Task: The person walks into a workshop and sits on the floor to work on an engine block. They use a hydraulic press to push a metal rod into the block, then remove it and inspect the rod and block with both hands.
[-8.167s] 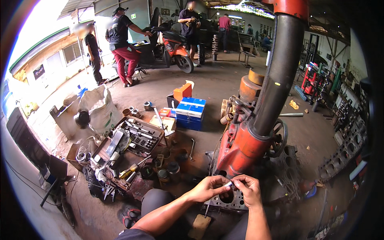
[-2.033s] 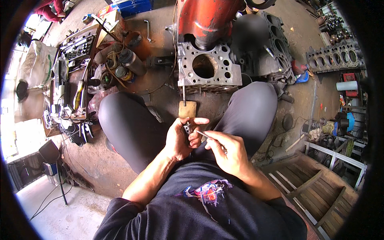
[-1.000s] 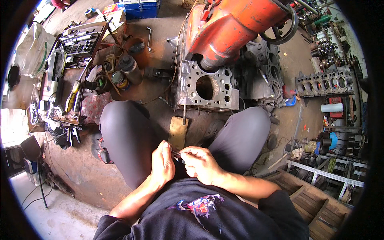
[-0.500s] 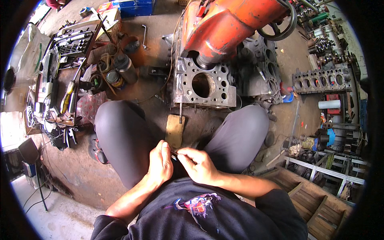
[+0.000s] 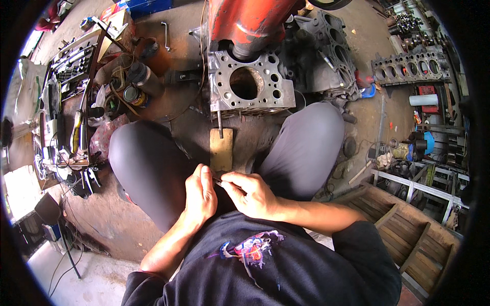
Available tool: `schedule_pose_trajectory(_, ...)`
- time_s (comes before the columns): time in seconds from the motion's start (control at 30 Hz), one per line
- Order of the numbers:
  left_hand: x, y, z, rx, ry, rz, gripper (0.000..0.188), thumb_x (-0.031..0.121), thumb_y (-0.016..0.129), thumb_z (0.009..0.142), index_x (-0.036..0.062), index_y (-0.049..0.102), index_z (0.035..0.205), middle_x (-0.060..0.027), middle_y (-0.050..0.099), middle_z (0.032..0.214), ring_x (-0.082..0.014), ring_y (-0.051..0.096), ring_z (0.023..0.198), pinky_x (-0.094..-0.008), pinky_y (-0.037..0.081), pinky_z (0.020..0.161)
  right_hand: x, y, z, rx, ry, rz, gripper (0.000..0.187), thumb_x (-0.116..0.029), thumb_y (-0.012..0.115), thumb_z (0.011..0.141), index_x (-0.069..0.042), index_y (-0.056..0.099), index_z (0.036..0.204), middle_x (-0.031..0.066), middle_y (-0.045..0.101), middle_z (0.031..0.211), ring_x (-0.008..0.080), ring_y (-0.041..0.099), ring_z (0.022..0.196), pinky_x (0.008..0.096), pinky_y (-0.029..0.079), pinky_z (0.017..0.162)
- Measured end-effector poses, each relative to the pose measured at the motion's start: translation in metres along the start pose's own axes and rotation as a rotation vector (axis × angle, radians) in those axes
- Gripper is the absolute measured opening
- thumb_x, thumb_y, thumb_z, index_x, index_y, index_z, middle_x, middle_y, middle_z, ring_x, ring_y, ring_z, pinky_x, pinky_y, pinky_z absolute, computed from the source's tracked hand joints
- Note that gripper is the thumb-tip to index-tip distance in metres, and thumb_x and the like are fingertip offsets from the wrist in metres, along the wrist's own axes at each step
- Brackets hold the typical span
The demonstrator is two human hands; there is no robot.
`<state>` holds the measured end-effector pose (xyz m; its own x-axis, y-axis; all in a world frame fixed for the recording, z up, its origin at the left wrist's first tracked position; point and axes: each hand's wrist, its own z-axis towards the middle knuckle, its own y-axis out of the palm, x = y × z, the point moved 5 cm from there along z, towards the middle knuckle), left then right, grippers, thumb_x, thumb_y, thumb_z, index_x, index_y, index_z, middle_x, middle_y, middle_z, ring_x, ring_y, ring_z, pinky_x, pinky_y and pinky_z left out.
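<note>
In front of my lap, both hands are close together with their fingers closed. A small thin dark piece point(image 5: 218, 179) spans the gap between them; its kind is too small to make out. My left hand point(image 5: 200, 193) has its thumb pressed along the fingers at one end. At the other end, my right hand point(image 5: 251, 194) pinches it between thumb and fingertips. Beyond my hands, a yellowish wooden piece point(image 5: 221, 153) lies on the floor between my knees. A metal engine block point(image 5: 280, 100) with a large round bore stands past it, under an orange machine point(image 5: 245, 25).
On the left is a tray of tools point(image 5: 76, 109), beside a can point(image 5: 133, 96) and a metal canister point(image 5: 144, 76). A wrench point(image 5: 166, 36) lies farther back. To the right are another engine block point(image 5: 334, 66), a long cylinder head point(image 5: 408, 65) and a wooden crate point(image 5: 393, 224).
The view has shifted, so the engine block and machine appear higher and farther left. My hands stay together around the small dark piece, with little change in grip.
</note>
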<state>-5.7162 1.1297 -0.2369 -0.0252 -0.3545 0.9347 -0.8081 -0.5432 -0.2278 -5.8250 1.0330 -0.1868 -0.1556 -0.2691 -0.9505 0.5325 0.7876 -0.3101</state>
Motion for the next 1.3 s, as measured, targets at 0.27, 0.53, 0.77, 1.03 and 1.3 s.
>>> schedule_pose_trajectory(0.27, 0.005, 0.0, 0.001, 0.011, -0.031, -0.031, 0.044, 0.03, 0.034, 0.108, 0.0045, 0.052, 0.078, 0.0013, 0.043, 0.066, -0.0081, 0.037, 0.061, -0.0274, 0.033, 0.055, 0.03, 0.007, -0.009, -0.158, 0.708, 0.581, 0.018, -0.018, 0.059, 0.099, -0.002, 0.065, 0.092, -0.0022, 0.056, 0.069, 0.0058, 0.049, 0.054, 0.0246, 0.038, 0.047)
schedule_pose_trajectory(0.53, -0.004, 0.003, 0.011, -0.042, -0.499, -0.957, 0.051, 0.04, 0.031, 0.102, 0.0023, 0.063, 0.088, -0.0021, 0.049, 0.058, -0.0138, 0.043, 0.049, -0.0281, 0.033, 0.047, -0.007, -0.005, 0.013, -0.096, 0.216, 0.124, 0.016, -0.014, 0.058, 0.1, 0.0, 0.065, 0.104, 0.0013, 0.063, 0.075, 0.0051, 0.052, 0.061, 0.0234, 0.041, 0.054)
schedule_pose_trajectory(0.77, 0.003, 0.001, 0.01, -0.097, -0.566, -1.013, 0.051, 0.036, 0.03, 0.102, 0.0004, 0.064, 0.09, -0.001, 0.045, 0.059, -0.0134, 0.04, 0.048, -0.0275, 0.032, 0.048, -0.023, -0.004, 0.011, -0.043, -0.01, -0.203, 0.014, -0.011, 0.065, 0.09, -0.003, 0.066, 0.102, 0.0136, 0.067, 0.084, 0.0301, 0.067, 0.074, 0.0381, 0.053, 0.065)
schedule_pose_trajectory(1.03, -0.003, 0.003, 0.008, -0.081, -0.59, -0.939, 0.051, 0.035, 0.029, 0.102, 0.0015, 0.065, 0.088, -0.0022, 0.052, 0.061, -0.0123, 0.042, 0.05, -0.0272, 0.033, 0.049, -0.025, -0.002, 0.008, -0.042, -0.15, -0.386, 0.016, -0.007, 0.065, 0.087, -0.004, 0.063, 0.102, 0.0111, 0.062, 0.081, 0.0299, 0.064, 0.072, 0.0398, 0.053, 0.065)
schedule_pose_trajectory(1.3, -0.008, -0.002, 0.005, 0.041, -0.369, -0.575, 0.045, 0.034, 0.035, 0.102, 0.0063, 0.062, 0.079, -0.003, 0.059, 0.068, -0.0114, 0.052, 0.059, -0.0266, 0.042, 0.055, -0.019, 0.011, 0.005, -0.044, -0.063, -0.277, 0.014, -0.009, 0.063, 0.09, -0.002, 0.062, 0.103, 0.0151, 0.067, 0.087, 0.0346, 0.067, 0.071, 0.0429, 0.054, 0.061)
